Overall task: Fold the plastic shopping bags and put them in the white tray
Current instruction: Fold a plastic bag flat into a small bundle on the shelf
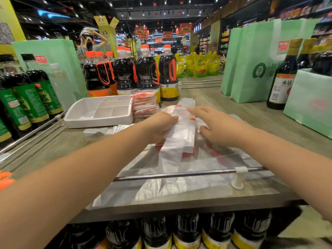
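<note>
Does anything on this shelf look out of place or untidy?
Yes. The stack of folded bags stands beside the white tray, not in it; the tray looks empty. Under the half-folded bag that the left hand grips, a flat plastic bag hangs over the shelf's front edge.

To the right of the white compartmented plastic tray [98, 122], the left hand [159, 126] grips a long folded strip of white-and-red plastic shopping bag [181, 139]. Farther right, the right hand [217, 126] lays straight fingers on it. A stack of folded red-and-white bags [144, 105] sits just beside the tray's right wall.
</note>
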### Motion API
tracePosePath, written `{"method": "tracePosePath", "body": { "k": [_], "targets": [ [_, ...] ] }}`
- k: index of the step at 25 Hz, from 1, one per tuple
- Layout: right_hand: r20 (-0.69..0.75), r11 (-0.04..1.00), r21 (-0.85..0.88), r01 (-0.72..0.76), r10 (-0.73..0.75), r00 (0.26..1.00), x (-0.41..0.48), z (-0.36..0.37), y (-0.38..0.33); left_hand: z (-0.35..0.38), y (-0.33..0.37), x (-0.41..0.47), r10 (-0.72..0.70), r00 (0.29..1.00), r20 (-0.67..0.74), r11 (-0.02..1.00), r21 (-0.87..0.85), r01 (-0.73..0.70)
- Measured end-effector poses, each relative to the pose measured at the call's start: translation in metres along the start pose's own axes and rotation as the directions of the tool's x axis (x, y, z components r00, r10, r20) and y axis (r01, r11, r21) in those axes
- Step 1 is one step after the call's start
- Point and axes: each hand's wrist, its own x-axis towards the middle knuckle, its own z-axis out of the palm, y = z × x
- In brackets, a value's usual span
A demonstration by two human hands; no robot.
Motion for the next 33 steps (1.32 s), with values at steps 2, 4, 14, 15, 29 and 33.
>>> {"method": "tracePosePath", "body": {
  "k": [2,4,14,15,29,33],
  "targets": [
    [0.087,0.999,0.012,0.038,-0.039,0.995,-0.004,0.002,0.001,0.000,-0.003,-0.005,-0.023,0.994,0.102,0.992,-0.118,0.035],
    [0.146,0.999,-0.007,0.053,-0.051,0.988,-0.007,0.005,0.002,-0.002,-0.002,-0.015,-0.006,0.987,0.158,0.998,-0.060,0.016],
    [0.237,1.000,0.002,0.009,-0.009,0.972,-0.011,0.002,0.001,-0.051,-0.015,-0.064,0.320,0.843,0.432,0.753,0.424,-0.503],
    [0.238,1.000,0.004,0.006,-0.007,0.971,-0.011,0.002,0.001,-0.049,-0.019,-0.065,0.362,0.831,0.422,0.678,0.493,-0.546],
    [0.254,1.000,0.023,0.005,-0.010,0.967,-0.012,0.000,0.000,-0.029,-0.021,-0.062,0.469,0.771,0.430,0.544,0.547,-0.636],
    [0.266,1.000,0.012,0.006,-0.009,0.964,-0.013,-0.002,-0.002,-0.033,-0.020,-0.067,0.345,0.744,0.572,0.611,0.465,-0.641]
  ]
}}
